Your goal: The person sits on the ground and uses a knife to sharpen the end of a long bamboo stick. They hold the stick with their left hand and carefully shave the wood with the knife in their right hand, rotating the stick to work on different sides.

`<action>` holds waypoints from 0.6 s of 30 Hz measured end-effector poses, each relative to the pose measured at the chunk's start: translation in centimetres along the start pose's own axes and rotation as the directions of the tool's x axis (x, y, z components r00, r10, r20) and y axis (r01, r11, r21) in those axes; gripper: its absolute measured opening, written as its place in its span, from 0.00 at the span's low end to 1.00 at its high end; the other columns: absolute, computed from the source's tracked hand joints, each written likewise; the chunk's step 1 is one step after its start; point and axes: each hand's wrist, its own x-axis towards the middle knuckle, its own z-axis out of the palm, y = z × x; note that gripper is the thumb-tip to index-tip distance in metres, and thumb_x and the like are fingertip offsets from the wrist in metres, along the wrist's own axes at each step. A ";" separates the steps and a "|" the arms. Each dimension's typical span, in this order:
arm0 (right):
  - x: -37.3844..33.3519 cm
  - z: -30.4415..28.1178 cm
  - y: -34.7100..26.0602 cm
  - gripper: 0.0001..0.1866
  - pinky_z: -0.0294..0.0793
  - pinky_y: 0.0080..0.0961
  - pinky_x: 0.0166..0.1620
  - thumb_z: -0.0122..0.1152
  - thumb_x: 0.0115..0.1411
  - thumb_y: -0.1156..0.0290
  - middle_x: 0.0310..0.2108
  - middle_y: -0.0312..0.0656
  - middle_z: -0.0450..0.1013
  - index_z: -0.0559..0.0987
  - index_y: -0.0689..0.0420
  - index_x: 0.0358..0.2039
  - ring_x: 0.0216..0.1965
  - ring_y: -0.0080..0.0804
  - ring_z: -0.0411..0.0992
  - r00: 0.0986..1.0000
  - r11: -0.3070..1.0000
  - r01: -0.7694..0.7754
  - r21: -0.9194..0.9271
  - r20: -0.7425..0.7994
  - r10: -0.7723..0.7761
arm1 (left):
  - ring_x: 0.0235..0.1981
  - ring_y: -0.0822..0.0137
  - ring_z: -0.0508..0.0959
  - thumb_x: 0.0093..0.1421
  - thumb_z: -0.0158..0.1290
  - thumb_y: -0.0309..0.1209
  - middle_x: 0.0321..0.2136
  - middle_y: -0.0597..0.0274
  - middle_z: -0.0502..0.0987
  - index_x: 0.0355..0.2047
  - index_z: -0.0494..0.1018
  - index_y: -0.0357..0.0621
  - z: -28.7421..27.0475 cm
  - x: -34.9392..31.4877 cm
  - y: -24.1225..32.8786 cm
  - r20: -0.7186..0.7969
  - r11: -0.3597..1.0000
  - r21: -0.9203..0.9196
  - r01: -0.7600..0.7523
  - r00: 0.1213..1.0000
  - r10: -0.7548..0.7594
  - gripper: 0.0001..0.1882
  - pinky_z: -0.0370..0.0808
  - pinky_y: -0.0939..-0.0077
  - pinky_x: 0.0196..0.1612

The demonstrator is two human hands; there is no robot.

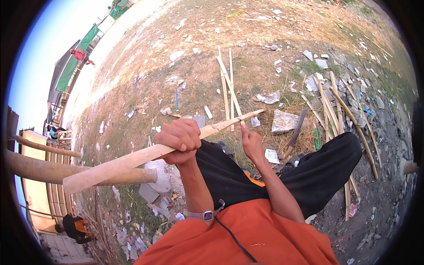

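My left hand [179, 139], with a watch on its wrist, is closed around a long pale piece of wood [119, 167]. The wood is broad at its left end and tapers to a narrow tip at the right. My right hand [252, 143] is closed on the near end of a thin bamboo strip [230, 84] that slants away over the ground. The tapered tip crosses this strip just beyond my right fingers; whether they touch cannot be told. Two more thin strips [224, 90] lie beside it.
A machete [295, 134] rests on straw by my right foot, near a pale block [282, 121]. Bamboo pieces [329, 108] lie to the right. A thick bamboo pole [48, 168] reaches in from the left. Litter covers the ground; several people are in the distance at left.
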 end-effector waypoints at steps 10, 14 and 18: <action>2.7 -0.9 5.7 0.36 0.66 0.47 0.41 0.34 0.62 0.45 0.29 0.67 0.71 0.77 0.70 0.29 0.36 0.63 0.70 0.949 0.940 -0.296 -0.168 0.058 0.310 | 0.03 0.72 0.61 0.63 0.36 0.53 0.05 0.68 0.61 0.21 0.62 0.44 -0.8 0.6 -0.1 -0.011 0.999 -0.003 0.042 0.999 -0.042 0.26 0.57 0.78 0.12; 1.4 -2.9 4.6 0.32 0.66 0.45 0.40 0.37 0.62 0.46 0.30 0.63 0.71 0.75 0.67 0.33 0.36 0.60 0.70 0.956 0.956 -0.266 -0.122 0.092 0.278 | 0.05 0.75 0.54 0.61 0.28 0.62 0.06 0.71 0.56 0.22 0.64 0.47 -1.4 0.3 0.1 -0.106 0.993 0.067 0.098 0.990 -0.090 0.31 0.50 0.76 0.17; -0.6 -5.5 -3.5 0.24 0.66 0.43 0.34 0.39 0.64 0.52 0.25 0.58 0.71 0.71 0.63 0.36 0.31 0.56 0.71 0.991 0.995 -0.059 0.081 0.123 0.049 | 0.06 0.74 0.53 0.60 0.28 0.63 0.06 0.71 0.56 0.24 0.66 0.47 -1.0 0.4 -0.7 -0.089 0.994 0.041 0.102 0.991 -0.098 0.33 0.48 0.75 0.18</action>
